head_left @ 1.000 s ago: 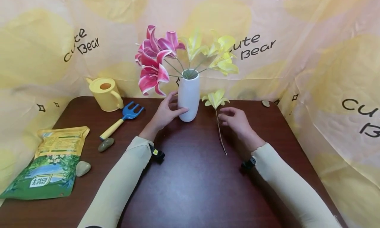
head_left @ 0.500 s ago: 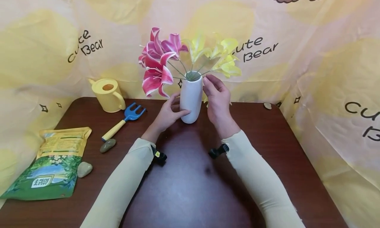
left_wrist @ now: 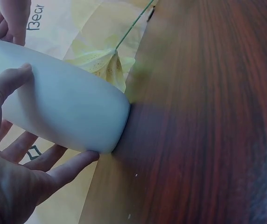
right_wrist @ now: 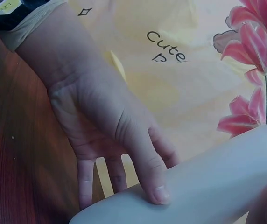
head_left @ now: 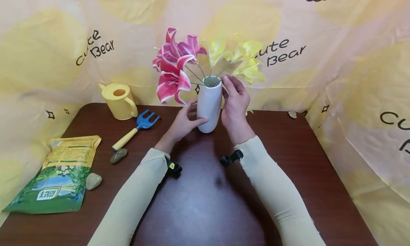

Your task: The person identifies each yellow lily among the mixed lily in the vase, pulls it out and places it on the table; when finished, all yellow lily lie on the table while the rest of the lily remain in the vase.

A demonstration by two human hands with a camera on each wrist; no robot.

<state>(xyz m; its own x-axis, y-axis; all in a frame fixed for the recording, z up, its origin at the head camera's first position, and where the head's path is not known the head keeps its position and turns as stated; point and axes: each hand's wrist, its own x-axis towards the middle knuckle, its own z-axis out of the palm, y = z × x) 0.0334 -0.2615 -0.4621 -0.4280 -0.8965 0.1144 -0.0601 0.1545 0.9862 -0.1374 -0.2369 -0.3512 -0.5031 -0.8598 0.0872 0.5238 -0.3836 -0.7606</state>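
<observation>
White vase (head_left: pixel 209 104) stands upright near the back middle of the dark table (head_left: pixel 205 203), pink lilies (head_left: pixel 173 66) and yellow lilies (head_left: pixel 238 59) fanning from its mouth. My left hand (head_left: pixel 183 122) wraps the lower body, thumb on the front, fingers curled round the far side; contact is confirmed in the left wrist view. My right hand (head_left: pixel 235 103) sits at the rim, fingertips pinching a yellow lily stem (head_left: pixel 224 75) at the mouth; the lower part of the stem is hidden by the hand. Judgement: vase looks smooth, glazed, likely slippery and breakable, top-heavy with blooms; best held low around the belly. Stems look thin and springy, the petals soft; pinch the stem, never the flower.
</observation>
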